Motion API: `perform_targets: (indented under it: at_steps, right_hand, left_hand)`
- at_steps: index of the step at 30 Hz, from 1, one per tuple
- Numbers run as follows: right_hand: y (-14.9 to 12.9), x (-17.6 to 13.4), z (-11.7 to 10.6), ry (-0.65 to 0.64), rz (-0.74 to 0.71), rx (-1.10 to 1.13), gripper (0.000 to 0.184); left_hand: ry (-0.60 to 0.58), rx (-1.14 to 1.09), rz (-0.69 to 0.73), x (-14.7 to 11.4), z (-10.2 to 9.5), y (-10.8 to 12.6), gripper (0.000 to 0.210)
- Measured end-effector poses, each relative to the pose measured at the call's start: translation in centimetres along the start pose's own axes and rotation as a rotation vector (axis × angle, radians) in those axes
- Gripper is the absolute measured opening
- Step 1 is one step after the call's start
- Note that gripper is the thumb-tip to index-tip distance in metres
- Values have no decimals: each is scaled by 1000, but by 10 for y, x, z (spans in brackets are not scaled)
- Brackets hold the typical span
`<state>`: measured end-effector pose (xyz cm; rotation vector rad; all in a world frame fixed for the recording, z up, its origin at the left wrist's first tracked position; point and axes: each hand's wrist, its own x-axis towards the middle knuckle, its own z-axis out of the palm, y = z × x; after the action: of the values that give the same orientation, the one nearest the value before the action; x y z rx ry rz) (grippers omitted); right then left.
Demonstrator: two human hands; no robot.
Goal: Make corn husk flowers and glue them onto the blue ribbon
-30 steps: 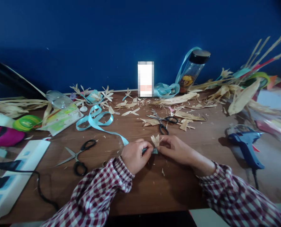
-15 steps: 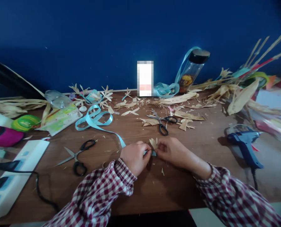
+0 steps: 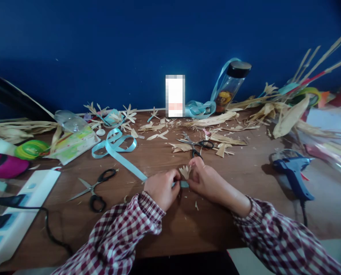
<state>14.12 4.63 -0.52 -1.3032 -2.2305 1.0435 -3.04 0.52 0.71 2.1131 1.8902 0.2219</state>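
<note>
Between my two hands, low over the table, is a small fringed corn husk flower [image 3: 184, 172] with pointed petals spread upward. A light blue ribbon [image 3: 129, 165] runs from a loose coil at the left into my left hand [image 3: 162, 188], whose fingers are closed on it. A short piece of the ribbon shows below the flower, between the hands. My right hand [image 3: 206, 180] is on the flower's right side, its thumb close to the flower's base and the ribbon. The fingers partly hide the exact grip.
Black-handled scissors [image 3: 93, 190] lie open at the left; a second pair [image 3: 194, 144] lies beyond my hands. A blue glue gun [image 3: 295, 173] is at the right, a white power strip [image 3: 24, 214] at the left. Husk scraps [image 3: 226, 139] and a capped bottle [image 3: 230, 86] are at the back.
My right hand has shifted slightly left and its upper fingers have lifted. The flower shows more openly, tilted a little left. The ribbon leading to my left hand has turned flatter.
</note>
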Motion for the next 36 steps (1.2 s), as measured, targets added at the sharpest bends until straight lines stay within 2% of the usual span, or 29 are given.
perform_targets:
  at_steps: [3,7,9,11,13,15,16,20,26,29,32,34,36]
  right_hand:
    - [0,1,0,-3,3,15,38]
    - [1,1,1,21,-4,-5,40]
    - [2,1,1,27,-13,-8,41]
    - [3,0,2,24,-19,-1,42]
    - [3,0,2,25,-23,9,42]
    - [3,0,2,33,-27,11,42]
    - [2,0,1,38,-28,7,41]
    - [0,0,0,32,-24,-15,38]
    - [-3,-1,-6,16,-71,-7,37]
    - [-7,-1,-13,113,-98,-9,38]
    - [-9,0,-22,126,-288,-55,22]
    - [-7,2,-26,36,-457,-82,18]
    - [-2,5,-26,-44,-549,-107,20]
  left_hand:
    - [14,98,-66,2,-7,-14,13]
    - [28,254,-60,0,-31,-35,11]
    - [132,332,2,-6,-41,-37,16]
    - [290,350,84,-14,-43,-32,29]
    - [349,261,258,-22,-33,-23,35]
    - [270,139,460,-28,-17,-14,32]
    - [214,103,490,-30,-8,-10,33]
    - [122,70,476,-34,16,-9,36]
    - [135,100,495,-36,20,-14,40]
    - [136,105,498,-37,22,-13,39]
    - [148,115,497,-38,23,-12,38]
    - [157,116,496,-38,24,-12,38]
    - [162,110,497,-38,24,-13,39]
